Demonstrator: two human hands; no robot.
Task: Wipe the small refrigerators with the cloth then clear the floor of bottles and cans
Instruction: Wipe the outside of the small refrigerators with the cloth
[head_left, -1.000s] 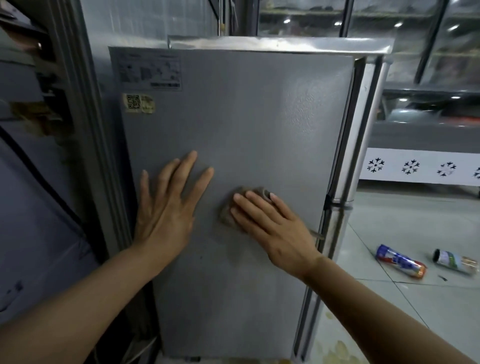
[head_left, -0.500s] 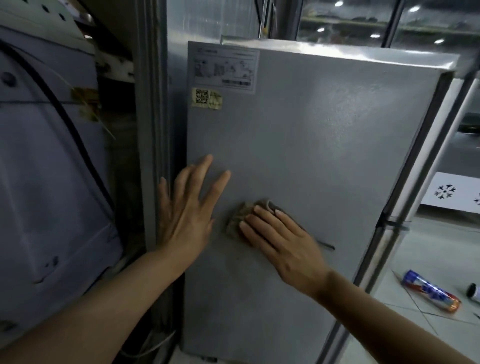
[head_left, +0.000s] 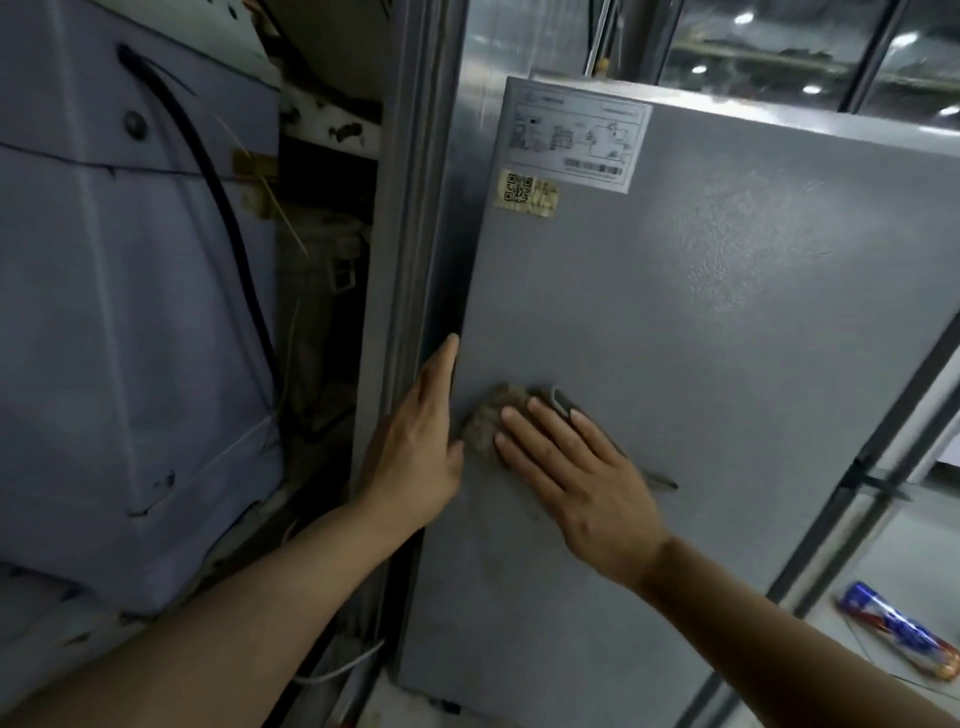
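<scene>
A small grey refrigerator (head_left: 701, 338) fills the right half of the view, its flat side panel facing me. My right hand (head_left: 576, 478) lies flat on that panel and presses a crumpled brownish cloth (head_left: 493, 415) against it. My left hand (head_left: 415, 447) rests on the panel's left edge, fingers together and pointing up, its fingertips partly behind the edge. A blue and orange can (head_left: 904, 636) lies on its side on the floor at the lower right.
A white label (head_left: 576, 137) and a yellowed QR sticker (head_left: 524, 192) sit near the panel's top left. A pale blue appliance back (head_left: 130, 322) with a black cable (head_left: 223, 228) stands at the left. A dark gap with wires separates them. Pale floor tiles (head_left: 883, 561) at lower right.
The view has swung left, so the refrigerator sits further right and the second can has left the frame. My left hand slid from the panel face to its left edge, fingers closed together.
</scene>
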